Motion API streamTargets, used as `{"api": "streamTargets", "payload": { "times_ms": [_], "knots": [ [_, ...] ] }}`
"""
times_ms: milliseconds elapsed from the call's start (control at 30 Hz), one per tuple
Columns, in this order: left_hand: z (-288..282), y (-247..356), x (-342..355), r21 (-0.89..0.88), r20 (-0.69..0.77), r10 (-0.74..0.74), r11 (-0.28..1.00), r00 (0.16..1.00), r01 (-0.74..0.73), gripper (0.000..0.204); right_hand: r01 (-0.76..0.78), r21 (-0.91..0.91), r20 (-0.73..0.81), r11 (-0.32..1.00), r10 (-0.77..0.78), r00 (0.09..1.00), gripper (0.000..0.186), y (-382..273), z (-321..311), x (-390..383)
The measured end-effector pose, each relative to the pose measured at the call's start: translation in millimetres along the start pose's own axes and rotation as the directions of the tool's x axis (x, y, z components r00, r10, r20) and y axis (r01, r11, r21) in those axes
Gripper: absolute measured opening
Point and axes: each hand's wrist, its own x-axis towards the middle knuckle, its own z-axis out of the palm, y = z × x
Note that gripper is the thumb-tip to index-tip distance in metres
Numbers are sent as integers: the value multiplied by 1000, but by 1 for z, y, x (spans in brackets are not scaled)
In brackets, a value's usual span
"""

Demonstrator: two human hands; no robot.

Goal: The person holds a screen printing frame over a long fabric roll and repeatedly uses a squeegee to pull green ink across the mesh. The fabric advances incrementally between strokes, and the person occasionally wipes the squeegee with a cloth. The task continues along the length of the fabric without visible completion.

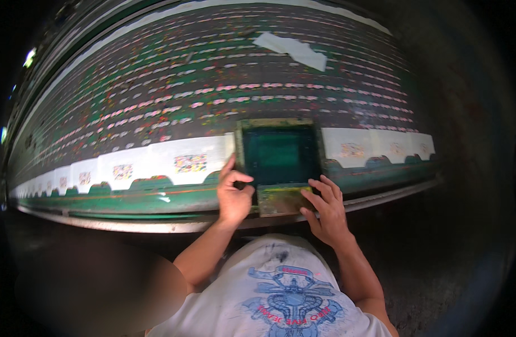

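In front of me is a screen printing frame (276,122), with a dark green mesh inside a worn, ink-stained rim. It lies over the row of white fabric pieces (148,154) along the table's near side. My left hand (234,196) grips its left edge, with the thumb and forefinger near the lower left corner. At the lower right corner, my right hand (328,210) holds on with bent fingers by the yellow-stained near strip (283,202). What lies beneath the frame is hidden.
A long printing table (213,67) curves across the view, its dark surface marked with rows of pale and coloured ink patches. Several fabric pieces left and right of the frame bear small multicoloured prints. A torn white scrap (292,50) lies farther back. A metal rail (129,226) edges the near side.
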Motion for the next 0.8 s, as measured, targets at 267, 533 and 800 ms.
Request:
{"api": "streamTargets", "payload": {
  "times_ms": [267, 533, 800],
  "knots": [
    [13, 30, 0, 0, -25, 14, 1000, 1000, -14, 32, -226, 487, -87, 844, 304, 949, 37, 58, -6, -36],
    [131, 35, -15, -7, -1, 64, 998, 998, -64, 32, -143, 460, -203, 877, 261, 944, 38, 150, -58, -71],
    [237, 28, -29, -163, 18, -58, 985, 998, 60, 33, -108, 475, -231, 873, 242, 942, 40, 241, -114, -100]
  ]
}}
